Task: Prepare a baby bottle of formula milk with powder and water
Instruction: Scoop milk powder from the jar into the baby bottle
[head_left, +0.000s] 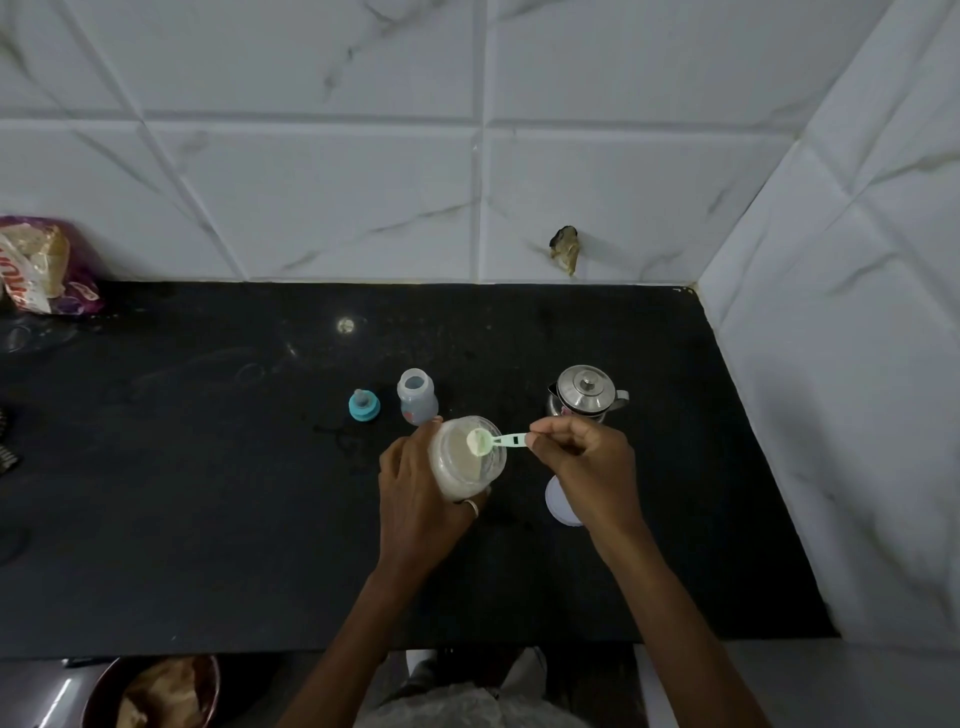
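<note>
My left hand (415, 488) grips a clear jar of pale formula powder (465, 460), tilted toward me over the black counter (208, 467). My right hand (587, 462) pinches the handle of a pale green scoop (491, 441), whose bowl holds powder over the jar's mouth. Just behind the jar stands the open baby bottle (417, 397), upright and without its top. Its blue teat ring (363, 405) sits to the bottle's left. A steel lidded jug (587, 392) stands behind my right hand.
A white round lid (558, 501) lies on the counter, partly hidden under my right wrist. A purple food packet (44, 265) leans against the tiled wall at far left. A tiled side wall bounds the counter on the right. A brown bowl (156, 691) sits below the counter's front edge.
</note>
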